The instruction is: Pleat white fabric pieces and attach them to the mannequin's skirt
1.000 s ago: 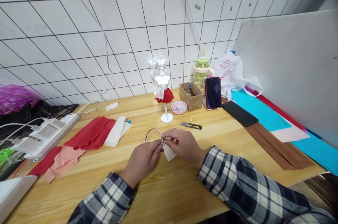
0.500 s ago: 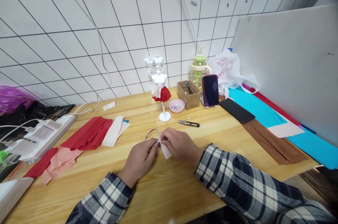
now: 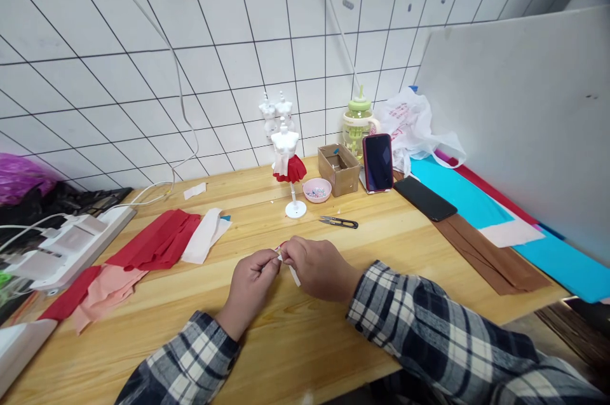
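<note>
Above the middle of the table, my left hand (image 3: 251, 283) and my right hand (image 3: 320, 268) meet, both with thumb and fingers pinched together. Between the fingertips is a thin white-and-red hoop (image 3: 280, 246), mostly hidden now. A strip of white cloth (image 3: 295, 276) hangs below my right fingers, which grip it against the hoop. My left fingers pinch the hoop's near side. Behind the hands stands a small white dress form (image 3: 286, 143) wearing a red skirt (image 3: 296, 170) and a pale cloth piece at its front.
Thread snips (image 3: 338, 222) lie beyond my right hand, near a pink bowl of beads (image 3: 317, 199) and a cardboard box (image 3: 350, 181). Red cloth (image 3: 155, 240) and white cloth (image 3: 204, 240) lie left. A phone (image 3: 424, 198) and brown cloth (image 3: 490, 255) lie right.
The hoop has tipped down and is now mostly covered by my fingers. My right hand has turned over the white strip, so less of it shows. The view has shifted slightly.
</note>
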A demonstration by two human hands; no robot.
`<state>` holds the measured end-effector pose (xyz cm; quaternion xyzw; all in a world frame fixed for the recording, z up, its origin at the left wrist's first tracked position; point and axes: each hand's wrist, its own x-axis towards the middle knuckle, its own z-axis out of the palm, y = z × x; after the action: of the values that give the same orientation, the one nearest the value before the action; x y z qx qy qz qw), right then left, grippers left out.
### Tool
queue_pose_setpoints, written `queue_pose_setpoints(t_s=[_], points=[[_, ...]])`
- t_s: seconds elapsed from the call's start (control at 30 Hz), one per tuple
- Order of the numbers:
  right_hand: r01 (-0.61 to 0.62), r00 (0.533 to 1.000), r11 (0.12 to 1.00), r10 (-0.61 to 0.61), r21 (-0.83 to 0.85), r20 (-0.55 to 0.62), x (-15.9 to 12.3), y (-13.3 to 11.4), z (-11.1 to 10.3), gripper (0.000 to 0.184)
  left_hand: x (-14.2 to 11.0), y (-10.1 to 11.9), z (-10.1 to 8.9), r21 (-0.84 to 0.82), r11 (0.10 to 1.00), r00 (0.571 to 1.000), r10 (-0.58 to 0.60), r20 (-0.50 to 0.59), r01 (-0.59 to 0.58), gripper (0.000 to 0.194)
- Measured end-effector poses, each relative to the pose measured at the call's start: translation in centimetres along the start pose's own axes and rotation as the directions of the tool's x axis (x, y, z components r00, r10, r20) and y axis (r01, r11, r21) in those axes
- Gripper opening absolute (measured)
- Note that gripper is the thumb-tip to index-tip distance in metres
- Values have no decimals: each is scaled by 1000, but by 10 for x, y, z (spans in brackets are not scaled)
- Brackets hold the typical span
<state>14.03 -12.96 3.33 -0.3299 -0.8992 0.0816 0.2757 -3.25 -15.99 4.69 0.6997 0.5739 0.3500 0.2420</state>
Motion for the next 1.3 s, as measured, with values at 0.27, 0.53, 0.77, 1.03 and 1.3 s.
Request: queue_pose_setpoints(t_s=[0.27, 0.53, 0.77, 1.03, 1.3], points=[[-45, 999, 992, 45, 114, 5, -1, 2, -4, 10, 11, -15, -13, 22, 992, 968, -115, -223, 123, 34], [-279, 956, 755, 274, 593, 100, 4, 12, -7, 6, 23, -40, -34, 732, 681, 998, 64, -11, -36, 33], [-323, 945, 714, 278, 621, 172, 4, 16, 2, 6, 13, -18, -22, 554, 830, 996, 89, -21, -63, 33], [-350, 937, 757, 290, 552, 195, 4, 14, 1, 6, 4, -6, -2, 280, 948, 989, 139, 55, -149, 24], [-420, 899, 670, 401, 612, 178, 5, 18, 4, 6, 4, -12, 0, 94, 972, 976, 219, -21, -216, 17]])
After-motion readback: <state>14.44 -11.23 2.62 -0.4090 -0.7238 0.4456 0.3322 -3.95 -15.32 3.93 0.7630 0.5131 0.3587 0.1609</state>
